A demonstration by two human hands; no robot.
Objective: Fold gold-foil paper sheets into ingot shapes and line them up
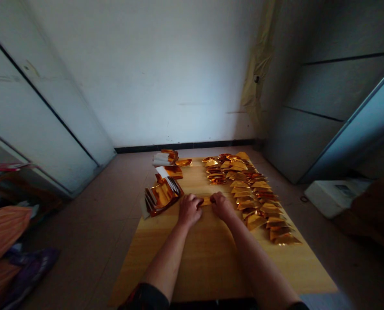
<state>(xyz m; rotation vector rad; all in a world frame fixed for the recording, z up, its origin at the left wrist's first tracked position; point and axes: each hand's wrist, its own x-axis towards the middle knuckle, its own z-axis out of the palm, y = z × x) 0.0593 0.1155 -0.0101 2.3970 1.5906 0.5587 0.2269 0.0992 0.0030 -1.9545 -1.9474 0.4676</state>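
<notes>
Between my two hands, low over the middle of the wooden table (208,262), is a small strip of gold foil paper (206,201). My left hand (190,210) closes on its left end, and my right hand (223,206) pinches the right end. Just left of my left hand lies a stack of gold foil sheets (162,194) with white edges. Rows of folded gold paper pieces (243,189) cover the table's right side, the nearest ones close beside my right hand. The fingertips are partly hidden by the hands themselves.
More foil sheets (172,172) and a rolled bundle (165,157) lie at the table's far left, with one folded piece (184,162) beside them. A white box (332,196) stands on the floor at right. Orange cloth (4,232) hangs at left.
</notes>
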